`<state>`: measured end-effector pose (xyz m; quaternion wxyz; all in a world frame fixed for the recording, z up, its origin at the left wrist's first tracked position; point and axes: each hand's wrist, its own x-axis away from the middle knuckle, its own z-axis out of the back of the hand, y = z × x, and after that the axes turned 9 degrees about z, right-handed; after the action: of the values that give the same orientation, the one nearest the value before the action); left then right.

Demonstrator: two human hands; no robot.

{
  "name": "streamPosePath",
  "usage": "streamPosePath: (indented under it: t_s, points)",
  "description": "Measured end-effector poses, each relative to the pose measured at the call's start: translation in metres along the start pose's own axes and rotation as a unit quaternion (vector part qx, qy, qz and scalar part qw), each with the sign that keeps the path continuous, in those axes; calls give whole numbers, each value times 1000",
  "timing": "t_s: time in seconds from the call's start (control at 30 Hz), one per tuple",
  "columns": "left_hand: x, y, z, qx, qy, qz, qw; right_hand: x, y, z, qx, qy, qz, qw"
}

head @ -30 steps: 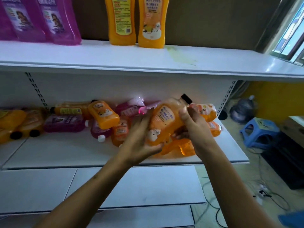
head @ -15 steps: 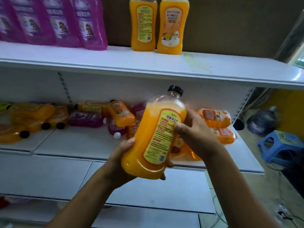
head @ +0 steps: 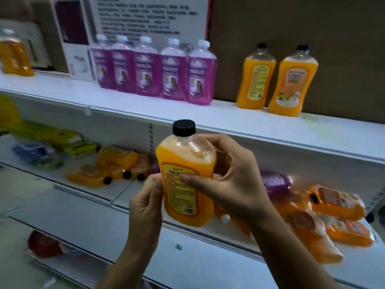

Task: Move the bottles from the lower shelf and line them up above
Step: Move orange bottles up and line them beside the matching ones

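Observation:
I hold an orange bottle [head: 184,163] with a black cap upright in front of the shelves, its yellow label facing me. My left hand [head: 145,205] grips its lower left side and my right hand [head: 227,182] wraps its right side. On the upper shelf [head: 239,124] two orange bottles [head: 277,80] stand at the right, and a row of purple bottles [head: 154,69] stands left of them. Several orange bottles [head: 333,213] and a purple one [head: 275,184] lie on the lower shelf [head: 116,190].
More orange bottles [head: 112,163] lie at the lower shelf's middle left, beside yellow-green packs [head: 62,138]. A white box [head: 68,36] and a printed sign [head: 150,15] stand behind the purple row. Bare shelf surface lies between the purple and orange bottles above.
Both hands have lifted the orange bottle off the lower shelf and turned it upright. The view has tilted up and left, showing more of the upper shelf.

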<state>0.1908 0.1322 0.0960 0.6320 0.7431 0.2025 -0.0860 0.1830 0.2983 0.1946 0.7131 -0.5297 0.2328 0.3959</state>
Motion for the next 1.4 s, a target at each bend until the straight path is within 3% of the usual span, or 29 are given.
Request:
streamPosePath:
  t_s: [0.13,0.27,0.43,0.5,0.57,0.67,0.73,0.83,0.93,1.03,1.13,1.27,1.4]
  points:
    - [-2,16,46,-95,75,-109,987,-35,-6,-53,21,28,23,999]
    - [-5,30,83,-311,82,-143,936,-67,-15,-117,12,64,15,998]
    - [-29,54,131,-358,144,-197,901,-91,-36,-182,-26,71,-19,997]
    - [-40,59,147,-374,133,-226,890,-96,-43,-192,-48,61,-11,997]
    - [-47,62,157,-362,86,-241,896,-98,-51,-186,-47,43,3,998]
    - [-50,83,146,-177,-75,-161,968,-94,-61,-158,-5,-39,27,999]
    - [-49,89,129,-78,-165,-117,976,-85,-67,-134,78,-92,41,992]
    - [-52,91,101,14,-297,-85,951,-70,-78,-91,129,-69,15,989]
    - [-57,94,63,50,-439,-44,896,-54,-97,-41,127,-35,-27,991]
    - [-65,98,20,33,-535,-47,843,-38,-112,2,174,9,-30,984]
    - [-71,104,-31,-27,-571,-74,817,-21,-121,42,257,57,-15,965]
    - [-75,106,-96,-81,-540,-108,831,-6,-119,86,368,95,12,925]
    - [-91,113,-152,-114,-541,-100,827,1,-101,126,407,143,9,902]
